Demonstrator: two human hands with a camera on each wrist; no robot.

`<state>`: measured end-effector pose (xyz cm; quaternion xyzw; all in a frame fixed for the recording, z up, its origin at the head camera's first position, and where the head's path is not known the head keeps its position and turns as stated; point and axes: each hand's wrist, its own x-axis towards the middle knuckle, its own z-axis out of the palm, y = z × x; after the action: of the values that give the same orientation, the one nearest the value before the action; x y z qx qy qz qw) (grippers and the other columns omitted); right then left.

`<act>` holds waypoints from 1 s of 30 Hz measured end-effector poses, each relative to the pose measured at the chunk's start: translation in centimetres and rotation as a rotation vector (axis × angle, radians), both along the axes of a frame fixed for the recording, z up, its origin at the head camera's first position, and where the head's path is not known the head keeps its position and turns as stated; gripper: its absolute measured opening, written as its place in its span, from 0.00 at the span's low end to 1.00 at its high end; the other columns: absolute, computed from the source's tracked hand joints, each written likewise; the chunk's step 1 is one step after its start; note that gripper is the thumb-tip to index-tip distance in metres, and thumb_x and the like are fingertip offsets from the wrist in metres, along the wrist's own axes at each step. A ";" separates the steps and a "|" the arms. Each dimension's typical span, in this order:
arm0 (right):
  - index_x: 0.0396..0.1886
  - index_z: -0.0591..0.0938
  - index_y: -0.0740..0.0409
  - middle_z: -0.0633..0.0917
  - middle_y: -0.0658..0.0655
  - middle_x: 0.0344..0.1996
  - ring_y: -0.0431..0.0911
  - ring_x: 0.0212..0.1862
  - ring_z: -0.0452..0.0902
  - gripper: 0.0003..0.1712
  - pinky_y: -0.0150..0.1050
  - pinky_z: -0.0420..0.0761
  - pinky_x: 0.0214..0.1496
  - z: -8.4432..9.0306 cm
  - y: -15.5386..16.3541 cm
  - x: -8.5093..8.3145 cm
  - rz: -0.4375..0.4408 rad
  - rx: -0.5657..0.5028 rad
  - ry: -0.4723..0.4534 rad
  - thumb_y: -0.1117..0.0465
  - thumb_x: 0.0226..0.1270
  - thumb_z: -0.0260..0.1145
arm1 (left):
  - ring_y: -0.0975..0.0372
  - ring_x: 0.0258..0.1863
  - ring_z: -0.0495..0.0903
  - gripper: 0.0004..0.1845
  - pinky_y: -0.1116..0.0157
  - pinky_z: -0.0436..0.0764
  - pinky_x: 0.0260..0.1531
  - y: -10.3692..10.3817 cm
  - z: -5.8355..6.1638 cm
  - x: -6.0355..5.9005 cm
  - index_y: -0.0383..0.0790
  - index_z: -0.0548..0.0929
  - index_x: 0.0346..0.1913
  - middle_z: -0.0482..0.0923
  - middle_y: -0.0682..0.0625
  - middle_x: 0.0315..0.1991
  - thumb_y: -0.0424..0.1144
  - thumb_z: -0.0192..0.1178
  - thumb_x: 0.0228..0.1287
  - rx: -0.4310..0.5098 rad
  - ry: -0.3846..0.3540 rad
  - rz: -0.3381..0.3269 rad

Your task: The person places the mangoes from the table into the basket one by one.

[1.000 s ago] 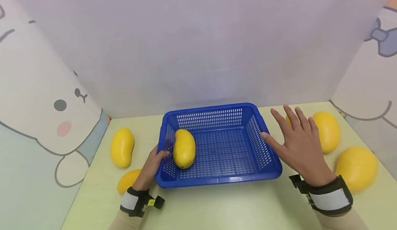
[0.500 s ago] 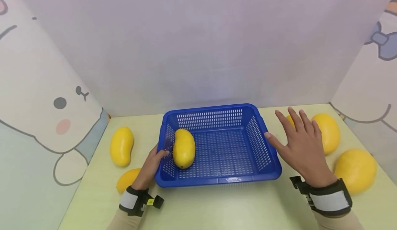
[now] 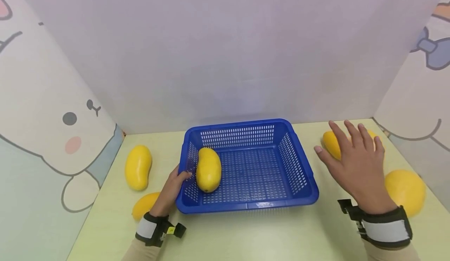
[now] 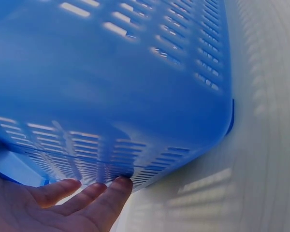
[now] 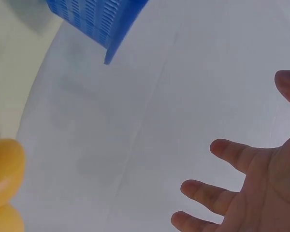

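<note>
Left hand [image 3: 172, 188] curled on slotted blue plastic basket [image 3: 302, 167] rim, smooth oval yellow mango [image 3: 209, 169] inside, right hand [image 3: 355, 167] spread flat over another mango [image 3: 331, 143], pale green bench [image 3: 246, 233]

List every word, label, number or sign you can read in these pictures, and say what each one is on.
None can be read.
Blue basket: a small embossed mark on its front rim, too small to read.
Left wristband: a tiny yellow tag, too small to read.
Mangoes and side panels: no lettering visible.
</note>
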<state>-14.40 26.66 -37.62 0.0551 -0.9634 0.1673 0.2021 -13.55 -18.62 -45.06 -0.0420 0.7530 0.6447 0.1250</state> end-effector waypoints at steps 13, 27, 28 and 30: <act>0.82 0.53 0.54 0.53 0.76 0.75 0.75 0.75 0.40 0.49 0.77 0.42 0.68 1.0 3.7 0.5 -0.186 0.038 -0.081 0.31 0.72 0.50 | 0.41 0.68 0.68 0.36 0.39 0.68 0.65 0.0 0.2 0.1 0.43 0.49 0.82 0.56 0.39 0.78 0.40 0.45 0.73 -0.001 0.004 0.003; 0.81 0.52 0.58 0.50 0.79 0.75 0.78 0.73 0.40 0.55 0.78 0.44 0.67 0.2 6.8 0.6 -0.304 0.040 -0.152 0.27 0.69 0.51 | 0.41 0.66 0.69 0.36 0.39 0.69 0.64 0.0 0.2 0.2 0.42 0.50 0.81 0.57 0.38 0.77 0.39 0.45 0.73 0.015 0.021 0.000; 0.81 0.51 0.58 0.49 0.79 0.75 0.78 0.73 0.40 0.55 0.77 0.44 0.67 0.1 7.1 0.6 -0.313 0.043 -0.164 0.27 0.68 0.51 | 0.41 0.66 0.69 0.36 0.39 0.69 0.64 0.0 0.2 0.2 0.42 0.51 0.81 0.57 0.37 0.77 0.39 0.45 0.73 0.017 0.024 -0.001; 0.81 0.51 0.59 0.49 0.79 0.75 0.78 0.73 0.40 0.56 0.77 0.45 0.67 -0.2 7.5 0.7 -0.327 0.044 -0.181 0.27 0.68 0.51 | 0.41 0.66 0.70 0.36 0.40 0.70 0.64 0.0 0.2 0.2 0.42 0.51 0.81 0.58 0.37 0.77 0.39 0.46 0.73 0.018 0.026 0.000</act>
<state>-13.69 34.16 -37.79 -0.1129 -0.9772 0.1154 0.1378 -13.38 -18.59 -44.81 -0.0324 0.7489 0.6518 0.1155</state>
